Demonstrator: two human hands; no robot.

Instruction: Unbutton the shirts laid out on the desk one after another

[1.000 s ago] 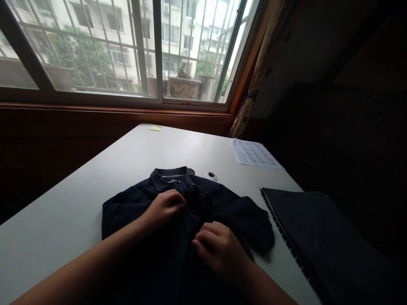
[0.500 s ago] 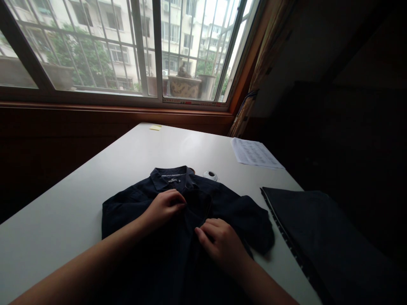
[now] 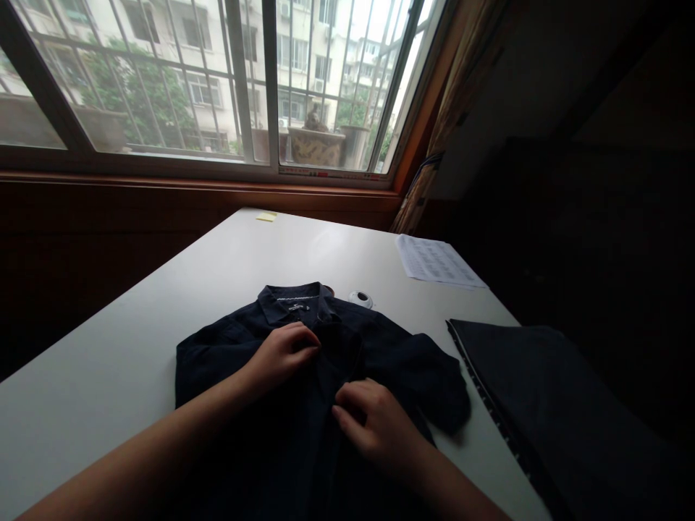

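A dark navy collared shirt [image 3: 396, 347] lies front up on the white table, its collar pointing away from me. Just below the collar, my left hand [image 3: 287, 354] has thumb and fingers closed on the shirt's front opening. Lower and to the right, my right hand [image 3: 377, 418] rests on the shirt front with curled fingers, thumb and forefinger close together at the cloth. The dim light hides the buttons and the exact fold between the fingers. A label shows inside the collar.
The white table [image 3: 124, 347] bears a round white object with a dark centre [image 3: 361, 297] behind the shirt. Printed sheets [image 3: 437, 260] lie at the far right edge, a yellow sticky note [image 3: 266, 216] at the back. Dark folded cloth [image 3: 543, 391] hangs over the right edge. A barred window stands beyond.
My right hand has shifted slightly down, and its forefinger is more curled toward the thumb. The left hand keeps its place on the shirt's front.
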